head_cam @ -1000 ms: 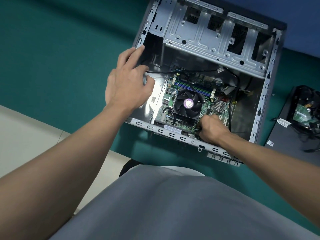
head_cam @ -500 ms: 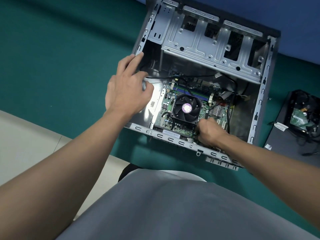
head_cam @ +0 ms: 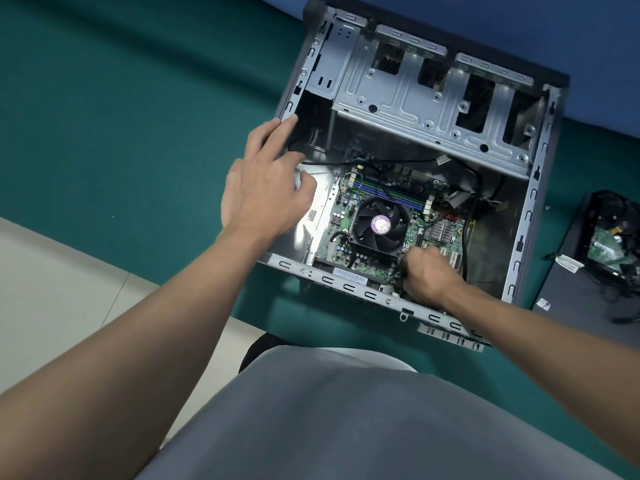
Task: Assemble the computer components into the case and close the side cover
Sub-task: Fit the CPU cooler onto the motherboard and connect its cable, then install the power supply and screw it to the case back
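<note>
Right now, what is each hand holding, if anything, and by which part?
Left hand holds nothing; its fingers rest on the case rim. Right hand is curled on the motherboard; whether it grips anything is hidden.

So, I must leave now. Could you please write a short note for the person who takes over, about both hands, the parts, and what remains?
Left hand: open, fingers spread, braced on the left rim of the case.
Right hand: fingers curled at the near edge of the motherboard, beside the fan. What they grip is hidden.
Done: the motherboard and fan sit inside the case.
Left: the drive cage looks empty, loose parts lie on a dark panel to the right, and the side cover is not yet on.
</note>
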Available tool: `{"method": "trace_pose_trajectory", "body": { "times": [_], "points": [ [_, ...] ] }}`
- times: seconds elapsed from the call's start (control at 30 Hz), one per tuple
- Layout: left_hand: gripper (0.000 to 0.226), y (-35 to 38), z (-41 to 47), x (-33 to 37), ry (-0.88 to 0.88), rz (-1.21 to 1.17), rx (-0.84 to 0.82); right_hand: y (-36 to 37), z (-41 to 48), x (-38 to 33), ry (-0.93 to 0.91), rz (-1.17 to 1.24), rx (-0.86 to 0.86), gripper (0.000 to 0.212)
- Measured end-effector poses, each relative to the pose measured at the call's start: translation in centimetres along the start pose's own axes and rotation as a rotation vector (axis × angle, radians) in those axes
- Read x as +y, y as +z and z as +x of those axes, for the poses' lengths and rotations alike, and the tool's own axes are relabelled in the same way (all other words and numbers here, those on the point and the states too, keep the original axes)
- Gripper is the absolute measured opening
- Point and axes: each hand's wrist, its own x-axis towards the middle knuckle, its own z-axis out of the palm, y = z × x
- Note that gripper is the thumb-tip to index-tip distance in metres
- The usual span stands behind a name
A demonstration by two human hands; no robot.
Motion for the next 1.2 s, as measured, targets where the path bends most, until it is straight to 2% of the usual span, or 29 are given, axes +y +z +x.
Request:
{"method": "trace_pose_trajectory", "body": {
  "times": [0.23,0.37,0.47,0.6,0.7,0.8,0.9,1.03,1.13,1.2],
  "points": [
    [0.033,0.2,0.0,-0.2,0.016,0.014,0.017,-0.6,-0.5,-0.5,0.007,-0.013,-0.036,0.028],
    [0.051,0.2,0.0,0.1,0.057,0.149,-0.031,-2.5,-1.5,-1.2,-0.046,-0.009,-0.021,0.024],
    [0.063,0.7,0.2,1.4,0.082,0.232,-0.040,-4.5,-2.8,-0.7,-0.174,-0.024,0.155,0.011],
    [0.063,1.6,1.9,6.9,0.326,0.160,-0.027,-6.0,-4.3,1.8,-0.266,-0.054,0.491,0.018],
    [0.060,2.6,3.7,12.4,0.407,0.056,-0.155,-6.0,-5.2,4.1,-0.281,-0.092,0.601,0.014],
    [0.061,4.1,4.7,16.9,0.436,0.049,-0.303,-5.3,-5.9,6.2,-0.300,-0.169,0.658,0.010],
    [0.062,5.6,4.9,20.1,0.466,0.090,-0.417,-4.5,-6.5,7.7,-0.419,-0.129,0.709,0.008],
    [0.065,6.9,4.7,23.7,0.334,0.099,-0.504,-3.6,-6.9,10.5,-0.465,0.161,0.922,0.009],
    [0.078,7.7,4.5,25.9,0.226,0.126,-0.507,-3.2,-6.9,13.9,-0.332,0.348,1.142,0.011],
    [0.083,8.3,4.5,27.3,0.165,0.155,-0.492,-2.9,-6.4,16.8,-0.156,0.435,1.142,0.010]
  ]
}}
